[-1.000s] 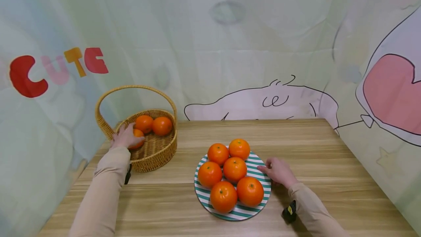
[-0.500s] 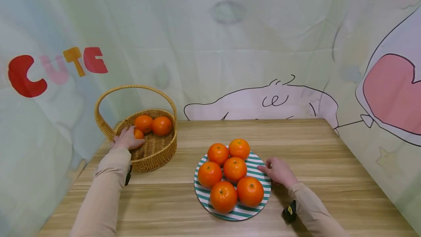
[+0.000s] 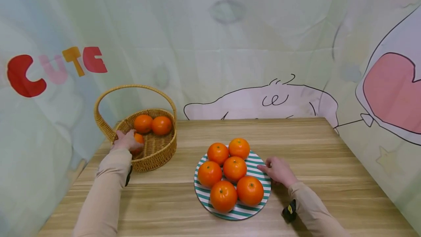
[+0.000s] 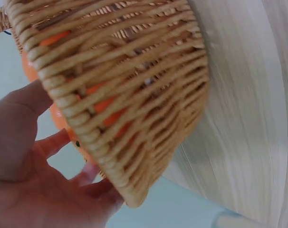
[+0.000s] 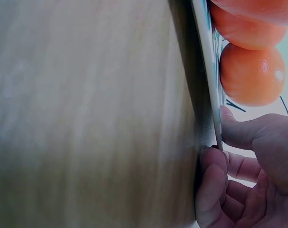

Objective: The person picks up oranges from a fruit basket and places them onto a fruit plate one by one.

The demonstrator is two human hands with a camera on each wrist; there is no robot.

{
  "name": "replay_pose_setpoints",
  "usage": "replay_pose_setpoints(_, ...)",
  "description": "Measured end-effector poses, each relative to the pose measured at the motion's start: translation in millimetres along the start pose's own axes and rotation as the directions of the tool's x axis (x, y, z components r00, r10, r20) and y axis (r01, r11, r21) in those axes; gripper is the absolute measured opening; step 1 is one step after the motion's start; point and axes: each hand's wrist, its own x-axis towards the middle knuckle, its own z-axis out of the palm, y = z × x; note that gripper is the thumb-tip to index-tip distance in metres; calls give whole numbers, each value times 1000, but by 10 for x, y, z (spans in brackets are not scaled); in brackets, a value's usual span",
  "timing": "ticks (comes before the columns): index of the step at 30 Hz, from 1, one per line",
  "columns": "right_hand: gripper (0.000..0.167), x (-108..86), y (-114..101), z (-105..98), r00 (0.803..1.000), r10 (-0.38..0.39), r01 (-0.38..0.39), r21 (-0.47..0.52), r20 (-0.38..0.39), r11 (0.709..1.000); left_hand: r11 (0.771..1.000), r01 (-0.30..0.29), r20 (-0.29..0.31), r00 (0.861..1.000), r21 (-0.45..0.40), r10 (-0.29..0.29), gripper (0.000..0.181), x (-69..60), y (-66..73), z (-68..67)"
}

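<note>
A wicker basket (image 3: 154,158) with a tall arched handle stands at the back left of the table. My left hand (image 3: 125,141) reaches over its near left rim and grips an orange (image 3: 138,139) inside, partly hidden under the fingers. In the left wrist view the basket wall covers most of that fruit. Two more oranges (image 3: 161,125) sit at the basket's back. Right of centre, several oranges (image 3: 223,196) rest on a round plate (image 3: 254,160) with green and white stripes. My right hand (image 3: 279,171) pinches the plate's right rim, thumb above and curled fingers below.
The wooden table (image 3: 164,207) runs back to a printed curtain (image 3: 204,46) that hangs behind and on both sides. The arched basket handle (image 3: 135,86) rises beyond my left hand.
My left hand shifts slightly over the orange inside the basket, first covering more of it, then less. The right hand and the plate stay where they were.
</note>
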Motion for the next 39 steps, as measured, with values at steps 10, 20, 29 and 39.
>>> replay_pose_setpoints(10,30,-3,-22,-4,1000,2,-2,0,0,1000,989,-108,-15,994,98,110,74,35,-56,65)
replay_pose_setpoints(20,31,3,-23,-2,1000,-4,4,-4,-6,1000,977,-215,-133,968,1,213,87,82,76,66)
replay_pose_setpoints(29,32,-8,-26,-10,1000,-5,5,-4,-9,1000,964,-263,-323,916,-41,236,85,-29,373,126)
replay_pose_setpoints(39,33,-22,-28,-8,1000,-6,6,-5,-14,1000,935,-353,-381,867,-19,320,84,-187,719,192)
